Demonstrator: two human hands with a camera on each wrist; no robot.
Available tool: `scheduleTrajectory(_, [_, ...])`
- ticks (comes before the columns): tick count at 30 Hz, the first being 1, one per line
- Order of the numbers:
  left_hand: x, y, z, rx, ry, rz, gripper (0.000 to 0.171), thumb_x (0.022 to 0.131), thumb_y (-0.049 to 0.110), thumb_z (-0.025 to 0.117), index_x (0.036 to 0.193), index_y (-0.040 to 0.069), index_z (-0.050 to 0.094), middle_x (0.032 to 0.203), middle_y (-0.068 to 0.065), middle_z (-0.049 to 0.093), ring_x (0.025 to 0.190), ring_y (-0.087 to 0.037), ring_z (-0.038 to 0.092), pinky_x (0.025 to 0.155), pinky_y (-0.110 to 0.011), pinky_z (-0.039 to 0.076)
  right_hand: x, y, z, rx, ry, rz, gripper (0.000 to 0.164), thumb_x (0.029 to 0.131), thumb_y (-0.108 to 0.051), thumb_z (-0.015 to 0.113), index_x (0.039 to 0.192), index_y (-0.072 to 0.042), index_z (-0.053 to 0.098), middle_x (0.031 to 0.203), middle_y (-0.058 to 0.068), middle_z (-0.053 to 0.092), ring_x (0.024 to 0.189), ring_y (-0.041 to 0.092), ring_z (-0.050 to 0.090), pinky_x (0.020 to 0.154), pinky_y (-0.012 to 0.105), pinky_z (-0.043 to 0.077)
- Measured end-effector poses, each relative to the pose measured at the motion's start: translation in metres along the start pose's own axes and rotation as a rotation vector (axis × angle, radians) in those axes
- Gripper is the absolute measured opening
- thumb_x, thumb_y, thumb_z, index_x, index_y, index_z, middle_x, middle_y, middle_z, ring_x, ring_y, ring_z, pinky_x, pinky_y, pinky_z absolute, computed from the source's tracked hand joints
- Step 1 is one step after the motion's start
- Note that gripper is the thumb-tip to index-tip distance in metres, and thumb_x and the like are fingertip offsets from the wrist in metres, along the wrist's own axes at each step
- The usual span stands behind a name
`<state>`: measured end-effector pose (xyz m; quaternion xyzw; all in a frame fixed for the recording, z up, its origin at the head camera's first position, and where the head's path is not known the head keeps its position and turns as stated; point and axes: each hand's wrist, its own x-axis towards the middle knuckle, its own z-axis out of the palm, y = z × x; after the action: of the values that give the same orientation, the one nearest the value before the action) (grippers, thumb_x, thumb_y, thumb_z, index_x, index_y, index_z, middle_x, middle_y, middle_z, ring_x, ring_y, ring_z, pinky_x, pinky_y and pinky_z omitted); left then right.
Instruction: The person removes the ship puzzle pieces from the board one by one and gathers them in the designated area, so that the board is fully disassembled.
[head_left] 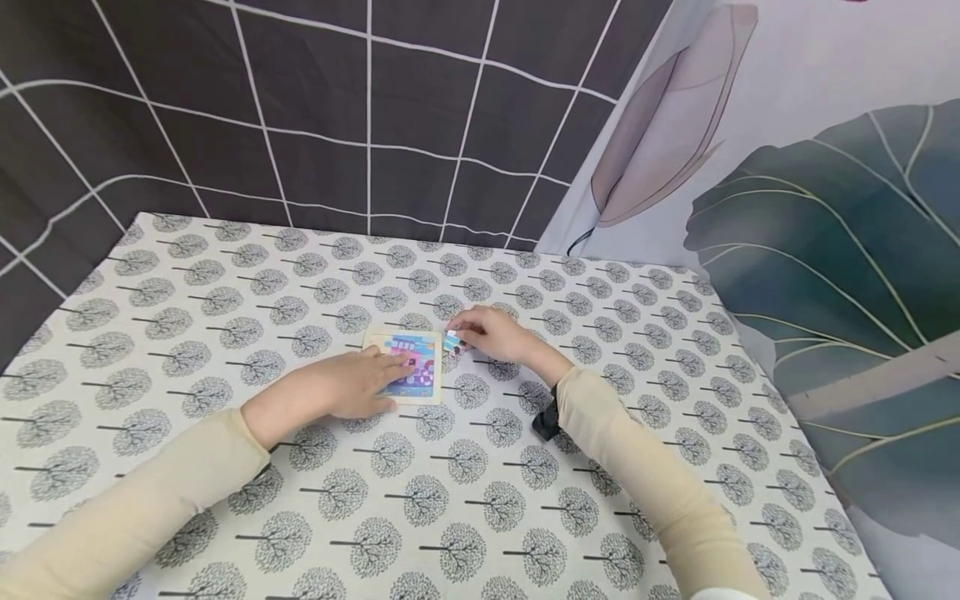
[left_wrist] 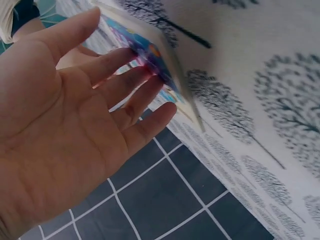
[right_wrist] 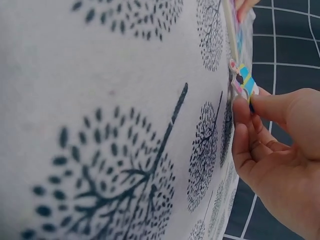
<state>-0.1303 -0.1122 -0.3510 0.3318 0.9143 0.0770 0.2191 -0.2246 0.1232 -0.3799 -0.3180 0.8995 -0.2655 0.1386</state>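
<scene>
A square puzzle board (head_left: 429,389) with a pale frame and a colourful pink, blue and purple picture lies flat on the tablecloth. Across its left part rests my left hand (head_left: 358,382); in the left wrist view the fingers (left_wrist: 134,107) are spread and fairly straight, touching the picture. Just off the board's right edge, my right hand (head_left: 495,333) pinches a small puzzle piece (right_wrist: 244,80) between thumb and fingertips. Blue, yellow and pink show on the piece, and part of it is hidden by the fingers. Some of the board's picture is covered by the left hand.
The table is covered with a white cloth (head_left: 465,508) printed with grey trees. Behind it hangs a dark curtain (head_left: 315,100) with a white grid. At the right is a pale hanging cloth with large leaves (head_left: 832,275). A black strap (head_left: 547,421) sits at the right wrist.
</scene>
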Motion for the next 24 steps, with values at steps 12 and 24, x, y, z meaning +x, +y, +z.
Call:
scheduleTrajectory(12, [0.002,0.005,0.001,0.062,0.06,0.001,0.053,0.094,0.027,0.051,0.138,0.001,0.042,0.147,-0.018,0.034,0.131,-0.041,0.035,0.11,-0.051,0.028,0.011,-0.008,-0.005,0.012,-0.1,0.122,0.019,0.09,-0.003,0.056,0.106,-0.005,0.066,0.085,0.006,0.067,0.068,0.012,0.061,0.055,0.018,0.049])
scheduleTrajectory(24, [0.001,-0.003,0.004,0.038,0.066,0.038,0.053,0.095,0.029,0.05,0.14,0.003,0.04,0.148,-0.018,0.031,0.131,-0.042,0.034,0.111,-0.053,0.027,0.015,-0.009,-0.011,0.063,-0.108,0.241,0.014,0.087,-0.013,0.065,0.097,-0.005,0.07,0.079,0.004,0.069,0.071,0.012,0.063,0.065,0.021,0.052])
